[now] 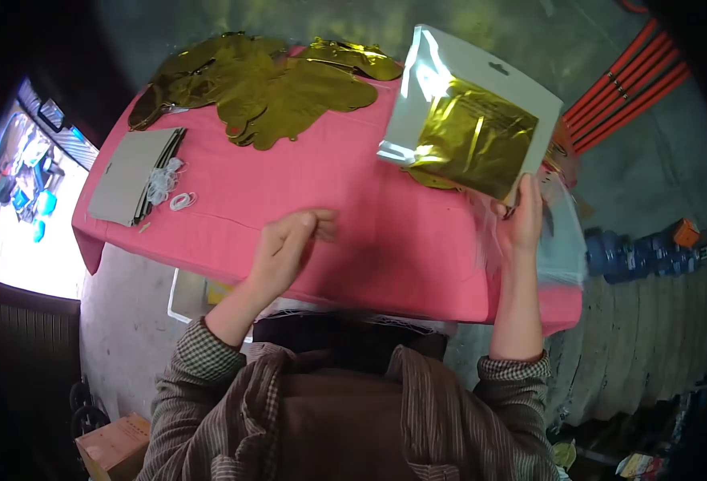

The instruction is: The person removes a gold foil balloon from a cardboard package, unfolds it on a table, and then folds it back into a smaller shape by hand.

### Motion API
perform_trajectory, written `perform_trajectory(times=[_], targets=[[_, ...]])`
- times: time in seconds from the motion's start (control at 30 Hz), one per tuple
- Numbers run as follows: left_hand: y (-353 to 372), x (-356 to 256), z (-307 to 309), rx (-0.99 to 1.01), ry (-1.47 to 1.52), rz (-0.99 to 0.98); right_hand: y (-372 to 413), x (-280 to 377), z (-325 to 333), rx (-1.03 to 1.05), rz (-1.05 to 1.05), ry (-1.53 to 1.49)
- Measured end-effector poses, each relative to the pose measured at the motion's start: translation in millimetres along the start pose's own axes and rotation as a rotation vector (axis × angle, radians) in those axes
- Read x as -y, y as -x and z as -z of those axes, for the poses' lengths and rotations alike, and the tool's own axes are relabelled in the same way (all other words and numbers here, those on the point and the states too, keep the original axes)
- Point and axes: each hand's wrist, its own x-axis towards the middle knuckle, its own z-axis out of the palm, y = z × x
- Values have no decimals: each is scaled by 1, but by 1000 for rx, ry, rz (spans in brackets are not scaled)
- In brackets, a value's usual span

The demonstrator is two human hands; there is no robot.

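Observation:
My right hand [523, 216] grips the lower corner of a clear plastic package [549, 120], raised above the table's right side. Inside it are a pale card with a hang hole and a folded gold foil balloon [477, 140]. My left hand [288, 248] hovers over the front middle of the pink-covered table [321, 172], its fingers loosely curled in, with nothing visible in them. To its left lie a coil of white string [183, 201], a bundle of white string [162, 183] and a stack of grey cards [129, 176].
Flat gold foil balloons [277, 96] are spread along the table's back left. Clear plastic bags [557, 232] lie at the right end. Red poles [626, 88] stand beyond the table, with blue water bottles [642, 255] on the floor at right. A cardboard box [114, 445] sits at lower left.

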Motion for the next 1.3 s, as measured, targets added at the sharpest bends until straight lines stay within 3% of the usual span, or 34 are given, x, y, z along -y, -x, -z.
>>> perform_trajectory(times=[0.07,0.1,0.13,0.17,0.27,0.63,0.7,0.83,0.9,1.0,1.03,1.07,1.13,1.17,1.23,1.3], targets=[[6,1,17,-27,-610,-218,-4,7,8,49,79,-180],[6,1,19,-19,-607,-221,-6,12,8,-88,4,-262],[7,2,21,-44,-439,-179,-5,13,12,-94,8,-260],[6,2,22,-73,-272,-137,-5,14,16,-45,-24,-370],[1,1,25,-64,-175,-103,-7,15,23,61,-64,-507],[3,3,23,-60,-212,-73,-4,14,18,211,-69,-556],[4,4,22,-71,-217,-69,3,22,7,53,-96,-580],[6,8,22,-84,-211,-80,-1,2,8,299,-89,-787],[5,8,21,-58,-316,-71,0,-10,-1,361,-89,-746],[11,-4,8,-31,-447,-51,21,-23,-52,22,-312,-512],[15,-8,1,21,-550,-38,27,-39,-60,132,-333,-461],[18,0,-7,-9,-413,-144,34,-60,-65,241,-351,-409],[33,-17,-11,101,-776,88,58,-84,-86,529,268,474],[38,7,-9,-52,-601,-6,67,-81,-90,537,268,467],[53,-10,-15,-345,-342,210,78,-63,-97,822,-285,407],[70,-11,9,-342,-265,185,78,-60,-95,871,-293,351]])
